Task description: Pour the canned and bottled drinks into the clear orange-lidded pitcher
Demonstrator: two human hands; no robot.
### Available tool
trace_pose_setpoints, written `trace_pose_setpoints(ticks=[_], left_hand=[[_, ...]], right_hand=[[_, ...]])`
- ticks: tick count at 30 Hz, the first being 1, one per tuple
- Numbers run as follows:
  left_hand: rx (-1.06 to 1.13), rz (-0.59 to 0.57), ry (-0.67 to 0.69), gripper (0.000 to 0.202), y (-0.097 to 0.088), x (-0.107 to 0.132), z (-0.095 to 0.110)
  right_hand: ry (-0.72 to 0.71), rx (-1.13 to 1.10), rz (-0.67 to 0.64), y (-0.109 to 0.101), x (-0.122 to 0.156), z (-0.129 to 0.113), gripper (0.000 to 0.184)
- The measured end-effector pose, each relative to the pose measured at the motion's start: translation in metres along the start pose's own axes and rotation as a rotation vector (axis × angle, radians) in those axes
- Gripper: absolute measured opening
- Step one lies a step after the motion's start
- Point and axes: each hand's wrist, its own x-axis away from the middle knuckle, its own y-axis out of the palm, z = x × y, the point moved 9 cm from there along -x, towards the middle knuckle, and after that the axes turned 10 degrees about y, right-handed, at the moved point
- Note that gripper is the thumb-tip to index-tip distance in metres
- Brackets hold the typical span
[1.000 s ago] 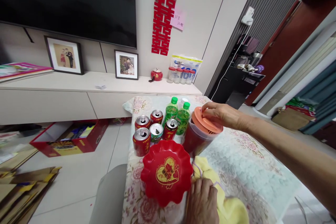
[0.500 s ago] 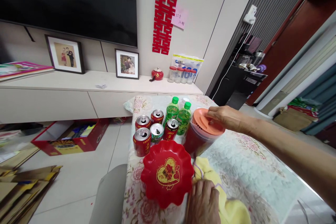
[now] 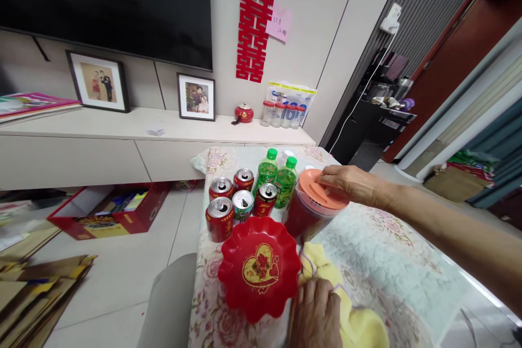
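Observation:
My right hand reaches in from the right, its fingers closed on top of the orange lid. That lid sits slightly tilted on a translucent plastic pitcher, which looks dark red below. At the bottom, my left hand lies with its fingers down at the edge of a yellow cloth, beside a scalloped red plate; its thumb is hidden. Several drink cans stand behind the plate. Two green-capped bottles are left of the pitcher.
A flowered tablecloth covers the table. Behind it, a long white cabinet carries framed photos, a red pot and red-lidded jars. On the floor at left are an open red box and flattened cardboard.
The whole view has shifted very slightly. My right hand stays on the lid, moved a touch to the left; my left hand keeps its place by the yellow cloth.

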Motion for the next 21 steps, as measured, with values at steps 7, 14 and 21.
trace_pose_setpoints(ticks=[7,14,21], left_hand=[[-0.005,-0.003,-0.005,0.013,0.003,0.002,0.001],[-0.040,-0.017,-0.003,0.011,0.006,0.003,0.003],[-0.077,0.072,0.001,0.019,-0.002,-0.002,0.005]], right_hand=[[0.044,0.010,0.050,0.010,0.003,0.005,0.035],[0.143,0.018,0.101,0.010,0.008,0.002,0.038],[0.260,0.039,0.090,0.013,0.008,0.005,0.030]])
